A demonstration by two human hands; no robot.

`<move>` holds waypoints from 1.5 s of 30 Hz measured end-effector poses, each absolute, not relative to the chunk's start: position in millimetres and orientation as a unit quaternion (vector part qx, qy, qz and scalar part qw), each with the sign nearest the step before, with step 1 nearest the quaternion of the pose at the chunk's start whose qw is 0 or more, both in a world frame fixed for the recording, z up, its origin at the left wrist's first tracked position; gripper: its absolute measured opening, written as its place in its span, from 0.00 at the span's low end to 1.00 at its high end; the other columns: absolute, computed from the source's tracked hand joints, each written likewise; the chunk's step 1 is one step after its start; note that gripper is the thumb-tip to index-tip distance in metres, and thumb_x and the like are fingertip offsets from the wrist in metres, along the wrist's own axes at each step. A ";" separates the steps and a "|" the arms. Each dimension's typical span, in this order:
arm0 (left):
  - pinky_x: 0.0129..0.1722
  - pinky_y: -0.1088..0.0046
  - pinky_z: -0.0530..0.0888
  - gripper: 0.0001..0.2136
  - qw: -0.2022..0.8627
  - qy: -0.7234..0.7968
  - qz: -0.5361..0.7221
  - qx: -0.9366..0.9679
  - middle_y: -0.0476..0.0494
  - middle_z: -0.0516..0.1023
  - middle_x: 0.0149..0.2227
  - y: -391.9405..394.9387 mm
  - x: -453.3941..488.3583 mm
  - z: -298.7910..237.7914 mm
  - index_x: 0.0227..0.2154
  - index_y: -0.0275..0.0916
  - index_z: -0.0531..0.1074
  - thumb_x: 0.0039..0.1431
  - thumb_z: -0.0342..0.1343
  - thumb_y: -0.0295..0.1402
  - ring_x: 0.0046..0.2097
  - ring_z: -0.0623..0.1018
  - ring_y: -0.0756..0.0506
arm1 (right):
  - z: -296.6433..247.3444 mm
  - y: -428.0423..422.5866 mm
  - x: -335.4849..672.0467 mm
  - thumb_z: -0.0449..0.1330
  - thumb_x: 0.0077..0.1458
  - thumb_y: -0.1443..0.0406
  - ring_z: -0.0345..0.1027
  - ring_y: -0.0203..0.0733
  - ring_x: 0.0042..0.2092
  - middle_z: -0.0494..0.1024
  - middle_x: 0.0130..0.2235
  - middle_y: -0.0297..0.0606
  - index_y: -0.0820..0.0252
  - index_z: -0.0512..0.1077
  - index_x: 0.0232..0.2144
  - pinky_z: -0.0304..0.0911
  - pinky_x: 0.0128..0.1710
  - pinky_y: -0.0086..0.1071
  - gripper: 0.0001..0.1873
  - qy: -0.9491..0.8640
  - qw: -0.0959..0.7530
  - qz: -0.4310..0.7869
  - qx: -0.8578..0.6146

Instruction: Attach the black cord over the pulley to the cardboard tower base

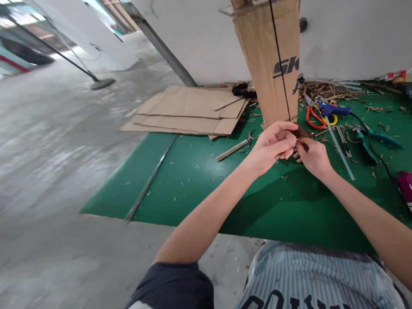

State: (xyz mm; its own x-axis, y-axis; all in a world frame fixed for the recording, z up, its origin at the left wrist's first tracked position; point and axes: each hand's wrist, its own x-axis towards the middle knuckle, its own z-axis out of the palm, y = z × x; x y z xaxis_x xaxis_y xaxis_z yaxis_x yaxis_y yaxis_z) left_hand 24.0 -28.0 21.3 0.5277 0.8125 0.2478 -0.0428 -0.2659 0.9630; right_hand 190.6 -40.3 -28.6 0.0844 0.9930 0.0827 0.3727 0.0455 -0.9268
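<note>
My left hand [268, 148] and my right hand [312, 159] meet above a green work mat [199, 184], their fingertips pinching a small brown cardboard piece [300, 133]. Much of that piece is hidden by my fingers. Just behind my hands stands a tall cardboard sheet [267, 56] with black print. To the right of my right hand lie a blue hot glue gun [331, 109], orange-handled scissors [315, 118] and a long clear glue stick [337, 148]. Green-handled pliers [363, 139] rest further right.
Flattened cardboard sheets [183, 111] overlap the mat's far left corner. A metal straightedge [149, 178] and a wooden strip [233, 149] lie on the mat among scattered shavings. A heap of cardboard strips [322, 91] lies at the back. Concrete floor surrounds the mat.
</note>
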 end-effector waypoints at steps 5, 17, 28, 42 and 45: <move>0.27 0.69 0.74 0.19 0.624 0.186 0.280 0.706 0.49 0.72 0.27 -40.6 24.6 28.1 0.43 0.43 0.69 0.60 0.58 0.53 0.26 0.75 0.49 | -21.7 -41.5 192.8 0.56 0.57 0.63 0.71 0.38 0.28 0.78 0.27 0.37 0.58 0.75 0.28 0.66 0.30 0.31 0.10 -0.644 0.400 0.242 -0.605; 0.40 0.65 0.68 0.09 -0.099 0.271 0.111 0.951 0.39 0.72 0.42 -26.4 16.2 21.9 0.40 0.39 0.76 0.65 0.51 0.25 0.44 0.73 0.42 | -28.3 -40.8 193.5 0.53 0.60 0.61 0.72 0.38 0.24 0.79 0.27 0.37 0.59 0.76 0.35 0.70 0.25 0.31 0.12 -0.619 0.428 0.323 -0.573; 0.40 0.62 0.63 0.11 -0.170 0.250 0.125 0.945 0.38 0.75 0.39 -26.7 24.9 4.4 0.33 0.36 0.77 0.69 0.50 0.27 0.44 0.70 0.40 | -29.7 -39.9 195.1 0.53 0.60 0.63 0.70 0.37 0.24 0.78 0.27 0.36 0.58 0.75 0.31 0.65 0.28 0.31 0.11 -0.645 0.415 0.264 -0.585; 0.55 0.64 0.63 0.07 0.077 0.201 0.214 0.953 0.46 0.79 0.42 -36.0 24.7 15.2 0.37 0.42 0.76 0.67 0.52 0.30 0.45 0.76 0.47 | -23.7 -42.8 194.1 0.50 0.64 0.55 0.71 0.40 0.30 0.80 0.29 0.39 0.58 0.75 0.28 0.61 0.32 0.32 0.20 -0.636 0.430 0.263 -0.584; 0.54 0.64 0.64 0.10 0.005 0.167 0.204 0.965 0.46 0.80 0.39 -42.4 31.6 7.0 0.37 0.41 0.75 0.69 0.48 0.30 0.45 0.77 0.46 | -22.3 -41.7 197.0 0.57 0.59 0.57 0.74 0.40 0.32 0.81 0.30 0.38 0.58 0.76 0.28 0.64 0.33 0.32 0.14 -0.625 0.411 0.290 -0.597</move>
State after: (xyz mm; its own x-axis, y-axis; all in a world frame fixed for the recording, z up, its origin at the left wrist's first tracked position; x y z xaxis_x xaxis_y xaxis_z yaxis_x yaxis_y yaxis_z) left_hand 31.6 -42.4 7.0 0.8614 0.3235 0.3915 0.3196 -0.9444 0.0772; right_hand 197.0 -41.7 -22.3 0.0510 0.9845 0.1675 0.5068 0.1190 -0.8538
